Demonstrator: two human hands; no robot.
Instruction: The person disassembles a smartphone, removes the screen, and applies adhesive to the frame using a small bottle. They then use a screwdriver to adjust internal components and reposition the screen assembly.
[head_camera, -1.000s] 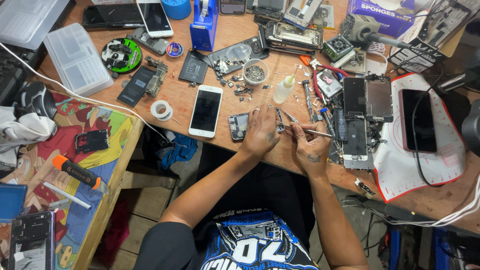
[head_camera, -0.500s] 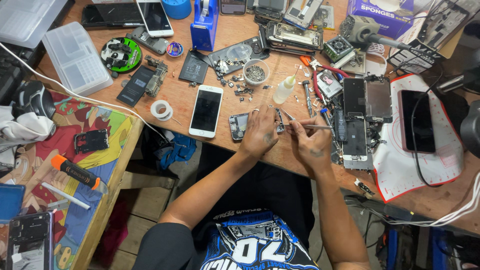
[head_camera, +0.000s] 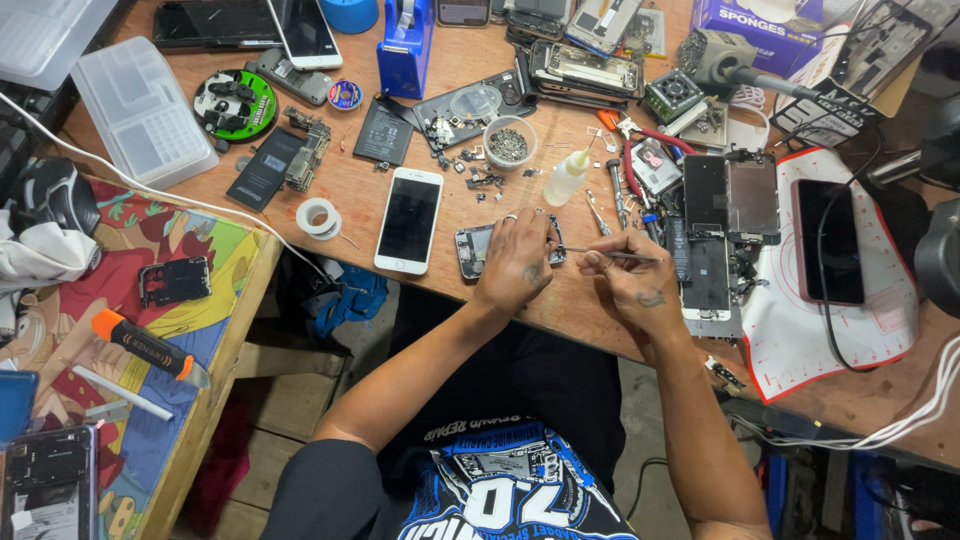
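Left hand presses flat on an opened phone; right hand pinches tweezers, tip pointing toward it.

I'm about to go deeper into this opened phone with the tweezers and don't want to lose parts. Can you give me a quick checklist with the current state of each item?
1. Left hand pressing the opened phone flat on the bench: ok.
2. Right hand gripping the tweezers, tip aimed at the phone: ok.
3. Whether the tweezer tip holds a part: cannot tell, too small.
4. Screw dish upright and apart from the hands: ok.
5. Loose small parts scattered just beyond the phone: not ok.
6. Squeeze bottle upright, close to the work: ok.
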